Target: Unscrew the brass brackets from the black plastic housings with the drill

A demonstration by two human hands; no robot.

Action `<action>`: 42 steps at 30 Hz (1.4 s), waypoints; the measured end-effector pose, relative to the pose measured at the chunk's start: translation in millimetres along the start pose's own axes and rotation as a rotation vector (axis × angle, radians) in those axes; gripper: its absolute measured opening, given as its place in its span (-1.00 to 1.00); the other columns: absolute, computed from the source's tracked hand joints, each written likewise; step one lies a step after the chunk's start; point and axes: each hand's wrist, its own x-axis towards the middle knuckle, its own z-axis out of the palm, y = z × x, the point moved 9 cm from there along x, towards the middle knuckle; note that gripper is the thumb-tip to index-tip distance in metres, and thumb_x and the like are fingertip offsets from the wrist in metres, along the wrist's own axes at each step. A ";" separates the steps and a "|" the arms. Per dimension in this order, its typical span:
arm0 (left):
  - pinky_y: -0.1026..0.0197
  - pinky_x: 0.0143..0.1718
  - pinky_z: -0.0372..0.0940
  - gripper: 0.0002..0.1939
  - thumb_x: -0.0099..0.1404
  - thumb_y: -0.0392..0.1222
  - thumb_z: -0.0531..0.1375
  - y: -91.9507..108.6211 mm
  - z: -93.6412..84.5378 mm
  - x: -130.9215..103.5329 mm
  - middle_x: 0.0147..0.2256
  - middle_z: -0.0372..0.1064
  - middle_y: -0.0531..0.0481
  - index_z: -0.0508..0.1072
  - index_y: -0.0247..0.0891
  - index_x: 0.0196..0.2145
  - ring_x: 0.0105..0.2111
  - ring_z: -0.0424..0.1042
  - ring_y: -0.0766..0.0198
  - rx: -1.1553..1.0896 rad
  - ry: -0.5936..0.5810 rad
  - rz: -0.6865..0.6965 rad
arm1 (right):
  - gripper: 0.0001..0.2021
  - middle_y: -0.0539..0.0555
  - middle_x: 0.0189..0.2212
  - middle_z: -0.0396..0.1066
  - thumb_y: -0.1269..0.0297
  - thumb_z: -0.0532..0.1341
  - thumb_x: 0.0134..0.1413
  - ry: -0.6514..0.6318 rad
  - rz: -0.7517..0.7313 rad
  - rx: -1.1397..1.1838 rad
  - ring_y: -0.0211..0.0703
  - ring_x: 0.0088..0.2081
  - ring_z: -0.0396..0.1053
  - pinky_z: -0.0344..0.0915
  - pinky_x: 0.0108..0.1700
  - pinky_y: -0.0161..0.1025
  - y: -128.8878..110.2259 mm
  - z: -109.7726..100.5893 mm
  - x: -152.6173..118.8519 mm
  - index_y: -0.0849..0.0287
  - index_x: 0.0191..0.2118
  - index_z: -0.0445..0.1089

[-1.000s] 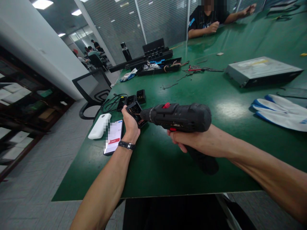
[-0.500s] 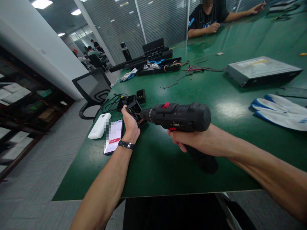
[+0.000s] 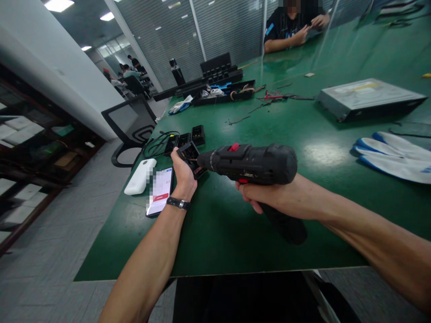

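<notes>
My right hand (image 3: pixel 269 196) is closed round the handle of a black cordless drill (image 3: pixel 256 165) with red switches. The drill points left, and its bit reaches into a small black open-faced case (image 3: pixel 187 153). Closed on that case from its left side is my left hand (image 3: pixel 183 172), tilting it up toward the drill. Whether the bit touches a screw is hidden by the chuck. Several similar black cases (image 3: pixel 198 134) rest on the table just beyond, beside a coiled black cable (image 3: pixel 155 142).
Left of my wrist lie a phone (image 3: pixel 164 188) and a white power bank (image 3: pixel 140 176). To the right are a metal box (image 3: pixel 370 99) and white-blue gloves (image 3: pixel 397 157). A black parts tray (image 3: pixel 224 93) and red-handled pliers (image 3: pixel 271 96) sit farther back. Another person (image 3: pixel 289 33) sits across the table.
My hands, the drill and the black case stay almost in place. Across the table, the other person's outstretched arm has come in, bringing both hands close together.
</notes>
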 end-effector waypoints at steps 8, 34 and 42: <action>0.30 -0.44 0.32 -0.54 0.50 0.26 0.16 -1.6 -4.3 1.4 -0.45 0.45 0.09 0.46 -0.19 -0.29 -0.50 0.45 0.30 0.005 0.015 -0.008 | -0.85 -0.03 -0.62 0.47 0.33 0.25 0.16 -0.002 -0.050 -0.024 -0.05 -0.47 0.49 0.39 -0.37 -0.12 -3.6 -0.1 3.1 0.01 -0.44 0.41; 0.30 -0.51 0.27 -0.54 0.52 0.25 0.13 0.6 -0.2 -1.8 -0.48 0.41 0.11 0.42 -0.18 -0.31 -0.54 0.42 0.30 0.009 0.015 -0.035 | -0.78 -0.03 -0.63 0.46 0.32 0.27 0.15 -0.006 -0.072 0.001 -0.08 -0.49 0.48 0.39 -0.37 -0.16 -4.5 0.7 3.3 0.01 -0.52 0.36; 0.29 -0.47 0.33 -0.55 0.52 0.25 0.14 -0.1 -1.2 -1.0 -0.46 0.43 0.09 0.44 -0.18 -0.30 -0.51 0.44 0.29 0.001 0.003 -0.025 | -0.85 -0.05 -0.64 0.46 0.29 0.27 0.12 0.005 -0.081 0.001 -0.09 -0.54 0.45 0.33 -0.44 -0.18 -4.8 0.8 3.5 0.01 -0.47 0.40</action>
